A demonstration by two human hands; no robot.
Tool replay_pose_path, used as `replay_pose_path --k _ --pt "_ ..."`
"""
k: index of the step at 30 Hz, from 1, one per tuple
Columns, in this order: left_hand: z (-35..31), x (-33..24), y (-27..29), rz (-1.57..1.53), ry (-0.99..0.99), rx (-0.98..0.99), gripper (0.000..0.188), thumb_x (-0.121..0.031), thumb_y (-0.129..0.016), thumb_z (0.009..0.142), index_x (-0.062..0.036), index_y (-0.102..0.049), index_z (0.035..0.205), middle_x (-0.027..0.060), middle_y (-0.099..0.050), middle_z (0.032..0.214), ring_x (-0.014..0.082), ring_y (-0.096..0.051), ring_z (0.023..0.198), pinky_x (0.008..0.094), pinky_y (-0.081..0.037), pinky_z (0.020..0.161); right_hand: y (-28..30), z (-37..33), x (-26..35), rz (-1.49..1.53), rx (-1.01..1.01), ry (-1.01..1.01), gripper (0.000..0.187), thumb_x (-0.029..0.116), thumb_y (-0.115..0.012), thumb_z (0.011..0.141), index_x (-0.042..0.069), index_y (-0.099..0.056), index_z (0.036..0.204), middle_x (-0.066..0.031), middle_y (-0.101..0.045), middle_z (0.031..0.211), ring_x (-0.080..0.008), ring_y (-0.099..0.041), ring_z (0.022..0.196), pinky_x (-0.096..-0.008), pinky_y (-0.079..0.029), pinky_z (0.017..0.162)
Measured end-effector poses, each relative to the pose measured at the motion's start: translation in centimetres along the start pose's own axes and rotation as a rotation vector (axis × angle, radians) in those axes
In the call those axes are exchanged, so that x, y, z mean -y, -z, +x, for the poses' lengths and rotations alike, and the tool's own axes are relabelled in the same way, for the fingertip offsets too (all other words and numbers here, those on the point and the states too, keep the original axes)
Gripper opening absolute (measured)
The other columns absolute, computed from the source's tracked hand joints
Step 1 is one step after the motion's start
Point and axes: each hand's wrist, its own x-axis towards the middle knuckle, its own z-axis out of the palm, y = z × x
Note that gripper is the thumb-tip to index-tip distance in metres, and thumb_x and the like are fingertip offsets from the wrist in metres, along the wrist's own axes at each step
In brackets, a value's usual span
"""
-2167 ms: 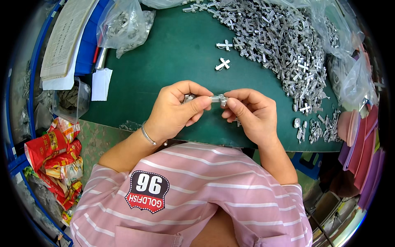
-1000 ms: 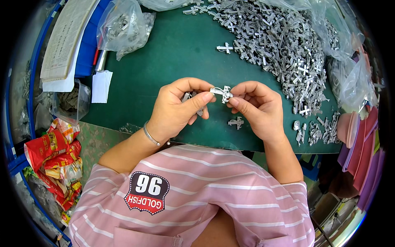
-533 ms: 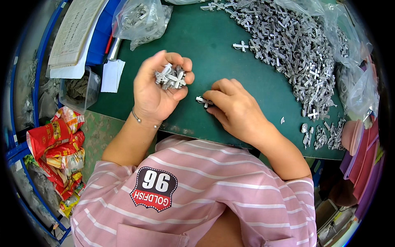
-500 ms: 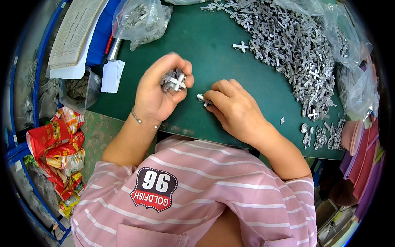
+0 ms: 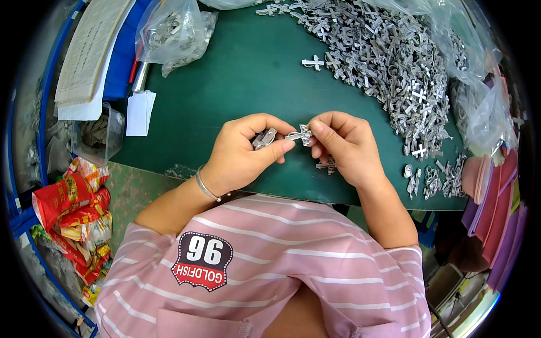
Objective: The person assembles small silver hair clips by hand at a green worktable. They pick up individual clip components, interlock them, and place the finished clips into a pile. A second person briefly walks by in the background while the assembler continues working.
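My left hand [image 5: 248, 145] is closed over several small silver-grey metal pieces [image 5: 264, 138], partly hidden by its fingers. Its thumb and index fingertip meet at one end of a cross-shaped metal piece [image 5: 301, 135]. The other end of that piece is pinched by my right hand [image 5: 350, 147], so it spans the gap between both hands. Just below the right fingers, a few similar pieces [image 5: 327, 165] show against the green table [image 5: 225, 67]. A big heap of such cross-shaped pieces [image 5: 389, 67] covers the far right, with a lone cross [image 5: 313, 62] lying beside it.
Small clusters of metal pieces [image 5: 433, 181] lie at the right front edge. Clear plastic bags [image 5: 483, 112] flank the heap; another bag [image 5: 179, 39] sits far left. Nearby are white paper slips [image 5: 139, 114], a plastic tub [image 5: 115, 130] and a blue tray [image 5: 119, 73]. Red snack packets [image 5: 62, 197] hang left.
My hands have come together: the left moved right and lower, the right turned its fingers upward. A cross-shaped piece is now stretched between them, and a few pieces show beneath the right hand.
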Motion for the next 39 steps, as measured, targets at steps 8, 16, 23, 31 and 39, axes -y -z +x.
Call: replay_pose_path --k 8,16,23,31,39 --pt "0.1 -0.4 -0.3 -0.024 0.056 -0.038 0.014 -0.006 -0.068 0.082 0.0015 -0.065 0.094 0.0026 -0.063 0.074 0.0047 -0.057 0.059 0.0175 -0.042 0.05 -0.3 -0.9 -0.8 0.063 -0.027 0.189 0.014 0.003 -0.06 0.088 -0.003 -0.061 0.1 -0.0042 -0.064 0.084 -0.0075 -0.06 0.071 -0.0191 -0.047 0.058" --pt "0.2 0.6 0.4 -0.333 -0.04 -0.06 0.013 -0.012 -0.064 0.087 0.0003 -0.061 0.09 0.0046 -0.061 0.077 0.0094 -0.058 0.062 0.019 -0.042 0.048 -0.5 -0.8 1.4 -0.07 0.078 0.047 0.015 0.01 -0.059 0.091 -0.004 -0.063 0.095 -0.0038 -0.063 0.079 -0.0062 -0.057 0.067 -0.019 -0.047 0.058" --pt "1.0 -0.1 0.9 -0.994 0.222 0.028 0.017 -0.019 -0.049 0.095 -0.0026 -0.051 0.093 0.0131 -0.054 0.092 0.0165 -0.053 0.066 0.0219 -0.042 0.04 2.0 7.7 1.6 -1.333 -0.41 1.025 0.019 0.002 -0.058 0.071 0.006 -0.063 0.089 -0.0058 -0.06 0.085 -0.0252 -0.055 0.087 -0.0391 -0.04 0.075" --pt "0.7 0.6 0.5 -0.553 0.173 0.018 0.009 -0.01 -0.06 0.089 -0.0027 -0.054 0.091 0.0066 -0.057 0.075 0.0121 -0.058 0.061 0.0182 -0.036 0.036 1.2 4.1 -0.3 -1.419 -0.306 1.007 0.013 0.01 -0.061 0.076 0.006 -0.06 0.088 -0.0052 -0.056 0.089 -0.0223 -0.053 0.086 -0.038 -0.035 0.079" --pt "1.0 -0.3 -0.7 -0.342 0.135 -0.013 0.011 -0.009 -0.062 0.087 -0.0016 -0.056 0.092 0.0042 -0.058 0.072 0.0085 -0.058 0.06 0.0176 -0.037 0.039 1.3 1.8 -0.9 -1.333 -0.249 0.896 0.019 0.009 -0.065 0.074 0.006 -0.056 0.091 -0.0063 -0.056 0.093 -0.0238 -0.053 0.088 -0.0384 -0.036 0.079"
